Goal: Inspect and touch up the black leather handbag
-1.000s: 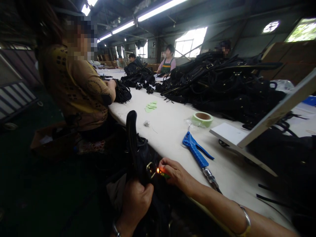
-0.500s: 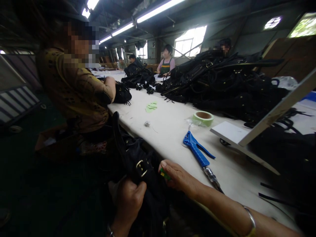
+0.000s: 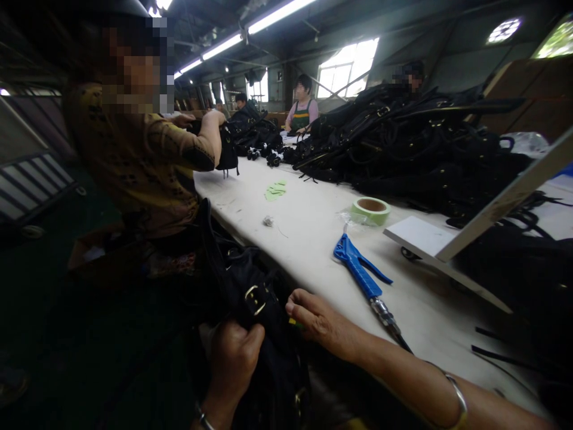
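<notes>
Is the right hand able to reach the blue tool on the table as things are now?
Probably yes. The blue tool lies on the table just beyond the right hand, with nothing between them. But that hand pinches a small green thing, so gripping may be awkward.

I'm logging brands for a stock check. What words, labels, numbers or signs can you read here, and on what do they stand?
No text can be read anywhere.
Green paper tags on the table: too small and blurred to read.
Tape roll, blue tool, white board: no print shows.
Black bag in the left hand, small green thing in the right hand: no marking visible.
</notes>
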Action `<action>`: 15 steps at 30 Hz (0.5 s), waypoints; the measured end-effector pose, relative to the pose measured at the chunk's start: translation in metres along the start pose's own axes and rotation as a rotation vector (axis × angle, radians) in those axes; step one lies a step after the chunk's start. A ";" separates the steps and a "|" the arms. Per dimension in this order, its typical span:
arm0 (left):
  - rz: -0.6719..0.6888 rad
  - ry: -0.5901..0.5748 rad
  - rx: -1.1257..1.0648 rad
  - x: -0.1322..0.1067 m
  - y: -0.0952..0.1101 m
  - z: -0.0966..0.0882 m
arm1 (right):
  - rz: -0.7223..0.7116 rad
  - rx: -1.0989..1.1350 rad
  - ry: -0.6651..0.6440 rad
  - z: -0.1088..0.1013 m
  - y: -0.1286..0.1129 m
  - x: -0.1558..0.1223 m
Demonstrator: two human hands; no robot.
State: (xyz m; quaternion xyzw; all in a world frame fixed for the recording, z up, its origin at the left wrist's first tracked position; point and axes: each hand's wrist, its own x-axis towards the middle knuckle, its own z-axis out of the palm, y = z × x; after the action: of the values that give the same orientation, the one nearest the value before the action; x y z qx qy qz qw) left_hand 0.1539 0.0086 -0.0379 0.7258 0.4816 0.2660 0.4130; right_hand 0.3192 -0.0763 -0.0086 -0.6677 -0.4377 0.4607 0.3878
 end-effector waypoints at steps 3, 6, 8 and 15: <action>-0.015 -0.029 -0.002 0.001 -0.001 0.002 | -0.013 -0.007 -0.005 -0.001 0.003 0.001; 0.005 -0.018 0.022 0.001 -0.002 0.002 | -0.023 -0.025 -0.033 -0.001 0.004 0.002; 0.013 -0.007 0.037 0.000 -0.002 0.001 | -0.029 -0.036 -0.041 0.000 0.005 0.002; 0.010 0.004 0.058 -0.002 -0.001 0.000 | -0.047 -0.093 -0.010 0.000 0.005 0.003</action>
State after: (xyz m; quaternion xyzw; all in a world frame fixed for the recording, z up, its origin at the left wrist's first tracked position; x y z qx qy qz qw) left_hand 0.1530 0.0069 -0.0384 0.7393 0.4864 0.2551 0.3895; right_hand 0.3213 -0.0753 -0.0144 -0.6722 -0.4760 0.4342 0.3649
